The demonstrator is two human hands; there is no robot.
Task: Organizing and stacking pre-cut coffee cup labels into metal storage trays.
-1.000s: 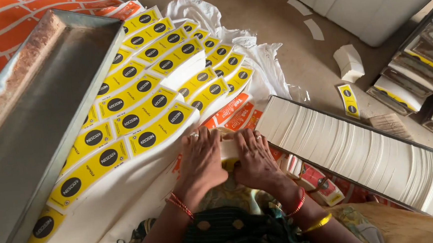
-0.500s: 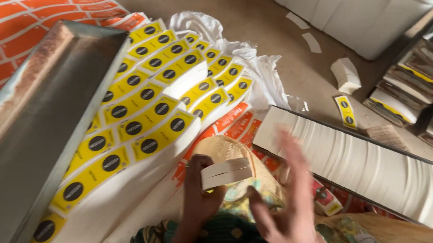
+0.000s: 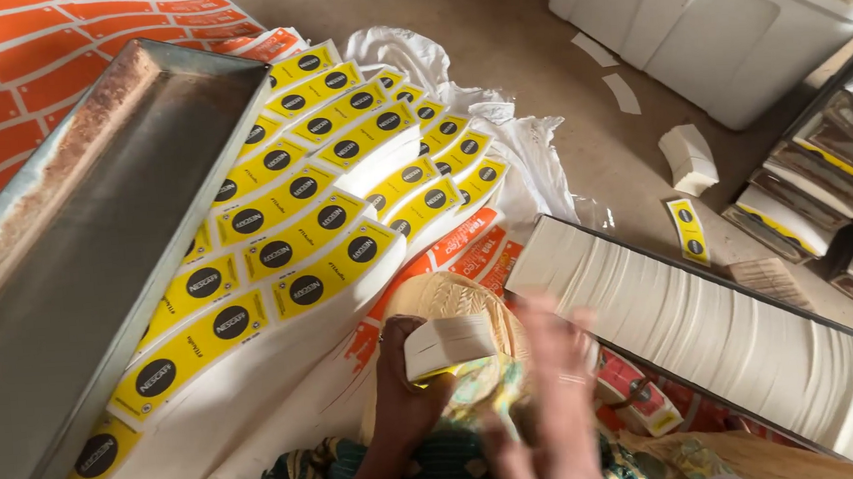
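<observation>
On the floor (image 3: 533, 46), yellow labels (image 3: 288, 228) lie fanned so each shows. Our left hand (image 3: 406, 389) clamps a white stack (image 3: 450, 345), edges squared; our blurred right hand (image 3: 555, 399) looks spread open beside it.

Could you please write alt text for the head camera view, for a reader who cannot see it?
A person's left hand holds a small white stack of cards over their lap, while the right hand is blurred beside it. Rows of yellow labels fan out on the left next to a metal tray; a long row of white cards lies on the right.
</observation>
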